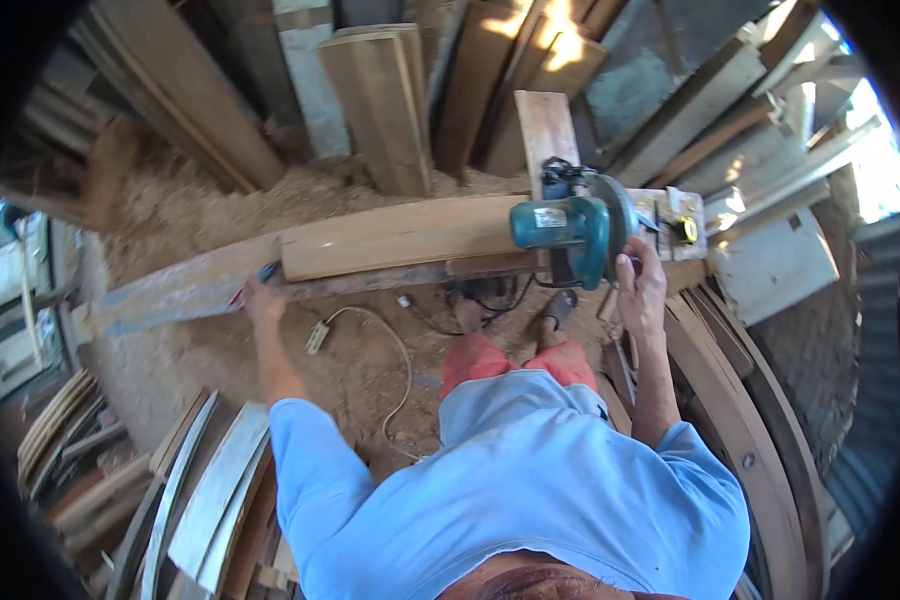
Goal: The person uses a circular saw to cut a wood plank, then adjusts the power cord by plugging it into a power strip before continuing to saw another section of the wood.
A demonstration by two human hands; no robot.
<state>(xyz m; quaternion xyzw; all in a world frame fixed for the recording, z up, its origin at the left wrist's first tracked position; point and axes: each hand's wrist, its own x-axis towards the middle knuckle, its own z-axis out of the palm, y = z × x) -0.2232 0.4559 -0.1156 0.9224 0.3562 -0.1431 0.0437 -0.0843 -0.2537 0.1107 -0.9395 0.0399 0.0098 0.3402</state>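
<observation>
A light wooden board [400, 237] lies lengthwise on a long, narrow, worn bench [175, 292]. At the board's left end, my left hand [263, 300] is closed around a small dark and red thing that I cannot make out. A teal circular saw [560, 225] rests over the board's right end, its round guard facing right. Beside that guard is my right hand [644, 290], thumb and fingers apart and slightly curled, the fingertips close to its edge; whether they touch it is unclear. A yellow and black tape measure [686, 230] sits on the bench's right end.
Planks [380, 105] lean along the far side, and a short board [547, 130] sticks out behind the saw. A pale cable [402, 360] with a socket block [317, 338] lies on the sawdust-covered ground. Curved timber [750, 430] is stacked at right, more strips [220, 490] at lower left.
</observation>
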